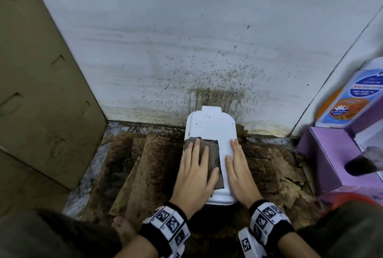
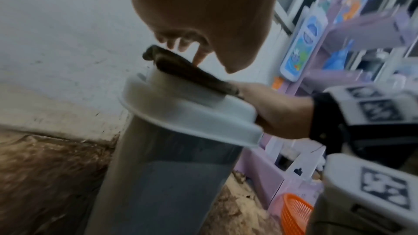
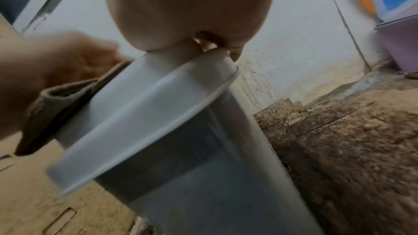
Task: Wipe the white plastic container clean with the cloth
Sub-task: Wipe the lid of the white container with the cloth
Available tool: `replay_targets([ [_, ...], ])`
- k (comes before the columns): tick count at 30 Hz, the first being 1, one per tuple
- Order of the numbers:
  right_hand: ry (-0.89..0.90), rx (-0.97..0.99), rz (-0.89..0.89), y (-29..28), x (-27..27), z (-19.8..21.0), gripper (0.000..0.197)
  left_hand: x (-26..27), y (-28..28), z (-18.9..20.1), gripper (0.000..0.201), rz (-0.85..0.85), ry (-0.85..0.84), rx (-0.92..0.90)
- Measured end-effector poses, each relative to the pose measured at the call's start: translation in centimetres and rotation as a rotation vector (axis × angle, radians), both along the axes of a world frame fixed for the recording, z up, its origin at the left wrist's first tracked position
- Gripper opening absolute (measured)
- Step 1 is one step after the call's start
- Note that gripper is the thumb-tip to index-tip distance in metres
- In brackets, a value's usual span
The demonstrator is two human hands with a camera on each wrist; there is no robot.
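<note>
left hand, right hand flat (fingers straight)

The white plastic container stands upright on the stained floor against the wall, a tall body with a greyish translucent side and a white rounded-rectangular lid whose rim juts past the body and carries a small tab on the wall-side edge. Dark specks dot the far part of the lid's top. The cloth, a folded grey-brown square, lies flat on the left part of the lid, its far-left corner reaching over the lid's edge.
</note>
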State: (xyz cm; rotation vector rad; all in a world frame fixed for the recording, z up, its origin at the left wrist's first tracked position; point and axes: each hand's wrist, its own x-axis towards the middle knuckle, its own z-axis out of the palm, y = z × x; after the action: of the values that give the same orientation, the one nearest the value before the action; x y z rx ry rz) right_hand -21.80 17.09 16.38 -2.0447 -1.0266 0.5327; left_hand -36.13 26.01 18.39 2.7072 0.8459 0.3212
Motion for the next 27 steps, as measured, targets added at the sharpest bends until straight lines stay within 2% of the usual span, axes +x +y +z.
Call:
replay_targets([
  [2, 0.022, 0.011, -0.005, -0.2, 0.1, 0.0, 0.055, 0.6, 0.2, -0.7, 0.071, 0.004, 0.079, 0.027],
  [6, 0.04, 0.049, -0.024, -0.2, -0.3, 0.0, 0.053, 0.6, 0.1, -1.4, 0.072, -0.011, 0.085, 0.066],
  [12, 0.046, 0.078, -0.026, -0.5, -0.1, -0.2, 0.053, 0.6, 0.2, -1.3, 0.085, 0.011, 0.083, -0.028],
  [16, 0.04, 0.099, -0.039, -0.4, -0.2, -0.3, 0.052, 0.5, -0.4, -1.1, 0.089, 0.09, 0.094, -0.035],
  [22, 0.049, 0.137, -0.056, -0.4, -0.2, -0.6, 0.052, 1.0, -0.6, -0.9, 0.1, 0.166, -0.023, -0.217],
  [27, 0.074, 0.174, -0.082, -0.3, -0.3, -0.7, 0.052, 0.9, 0.6, -0.8, 0.105, 0.115, -0.09, -0.277],
])
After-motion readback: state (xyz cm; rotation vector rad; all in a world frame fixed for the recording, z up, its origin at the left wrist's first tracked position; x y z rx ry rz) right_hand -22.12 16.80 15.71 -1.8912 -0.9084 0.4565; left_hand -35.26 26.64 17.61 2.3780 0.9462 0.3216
